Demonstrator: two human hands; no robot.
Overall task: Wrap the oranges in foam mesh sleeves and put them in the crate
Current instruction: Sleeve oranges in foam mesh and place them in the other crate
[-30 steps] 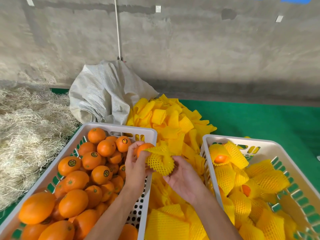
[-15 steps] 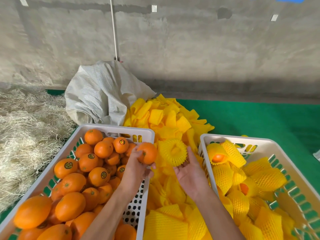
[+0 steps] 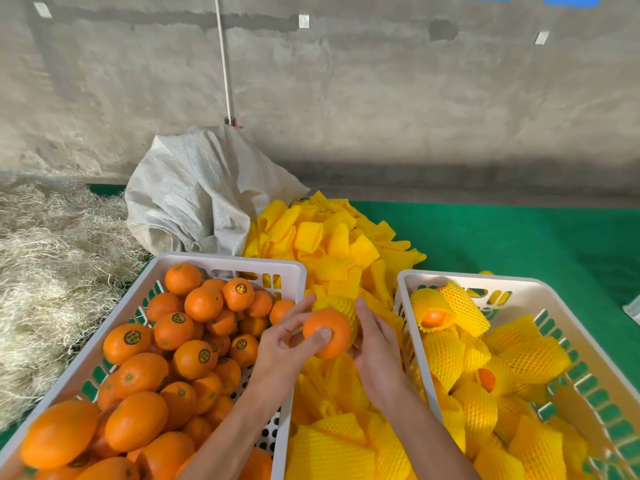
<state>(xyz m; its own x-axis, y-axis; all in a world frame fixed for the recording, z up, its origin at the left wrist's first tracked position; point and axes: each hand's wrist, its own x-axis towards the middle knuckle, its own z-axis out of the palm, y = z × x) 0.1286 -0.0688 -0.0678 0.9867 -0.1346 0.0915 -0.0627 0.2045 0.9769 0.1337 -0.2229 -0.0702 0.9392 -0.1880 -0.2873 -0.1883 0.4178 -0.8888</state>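
From the head camera, the left hand [image 3: 280, 344] grips a round bare orange [image 3: 327, 332], thumb pressed on its front, while the right hand [image 3: 375, 344] grasps a yellow foam mesh sleeve [image 3: 341, 303] capping the fruit's far side. They meet above the loose yellow sleeve pile [image 3: 332, 251], between the white plastic crate of unwrapped oranges [image 3: 228, 263] and the white plastic crate of wrapped ones [image 3: 485, 280].

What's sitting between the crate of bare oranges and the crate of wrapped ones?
In the head view, a heap of loose yellow foam sleeves fills the gap between the left crate and the right crate; both hands work above it.
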